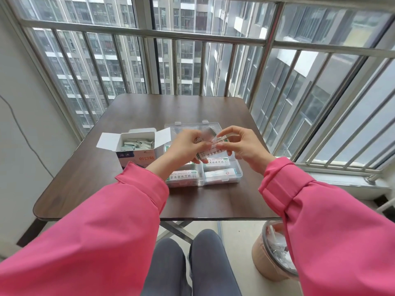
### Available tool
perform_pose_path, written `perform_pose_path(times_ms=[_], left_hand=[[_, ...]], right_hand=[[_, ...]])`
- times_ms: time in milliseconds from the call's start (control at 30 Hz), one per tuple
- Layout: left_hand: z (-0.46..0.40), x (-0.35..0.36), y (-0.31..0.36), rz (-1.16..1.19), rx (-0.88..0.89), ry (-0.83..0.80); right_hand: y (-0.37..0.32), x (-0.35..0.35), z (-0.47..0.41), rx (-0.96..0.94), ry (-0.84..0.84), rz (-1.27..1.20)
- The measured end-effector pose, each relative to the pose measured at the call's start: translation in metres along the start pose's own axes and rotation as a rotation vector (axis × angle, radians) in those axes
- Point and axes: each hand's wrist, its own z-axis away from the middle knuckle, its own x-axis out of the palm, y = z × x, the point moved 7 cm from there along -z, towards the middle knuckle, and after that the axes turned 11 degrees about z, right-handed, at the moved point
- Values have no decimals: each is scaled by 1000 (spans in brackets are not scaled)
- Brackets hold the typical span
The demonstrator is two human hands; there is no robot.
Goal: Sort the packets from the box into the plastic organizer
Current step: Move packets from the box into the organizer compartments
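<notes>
An open white and blue cardboard box (136,149) with several small packets inside stands on the table, left of a clear plastic organizer (222,174). The organizer's near compartments hold stacked white packets with green print. Above the organizer, my left hand (186,146) grips a small stack of packets (206,154). My right hand (239,146) pinches one thin packet (220,139) at the top of that stack, between thumb and forefinger. The organizer's far compartments are partly hidden behind my hands.
The dark wooden table (119,189) stands against a barred window. A pinkish waste bin (273,255) with crumpled wrappers sits on the floor at the right, below the table's near edge. My knees are under the near edge.
</notes>
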Motion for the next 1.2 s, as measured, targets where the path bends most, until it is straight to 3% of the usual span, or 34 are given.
perform_pose_path(times_ms=[167,267,500,833,967,1033,1100,1200], left_hand=[[-7,-3,-3,-140,15,91],[-10,-9,-10,-257,12,168],[-16,-6,-19,-352,-26,181],[-16,-6,-15,-199,-15,203],[-18,-3,-19,-31,-102,184],[-16,0,-21,67,-124,140],[-11,3,-20,139,-128,79],[-5,7,-16,186,-86,3]], right_hand=[[11,-5,-6,67,98,31],[28,-12,-9,174,168,199],[44,-3,-21,259,126,509],[21,10,-16,201,69,854],[26,15,-19,171,66,913],[26,11,-20,162,155,822],[19,6,-19,126,214,479],[2,6,-12,80,104,-14]])
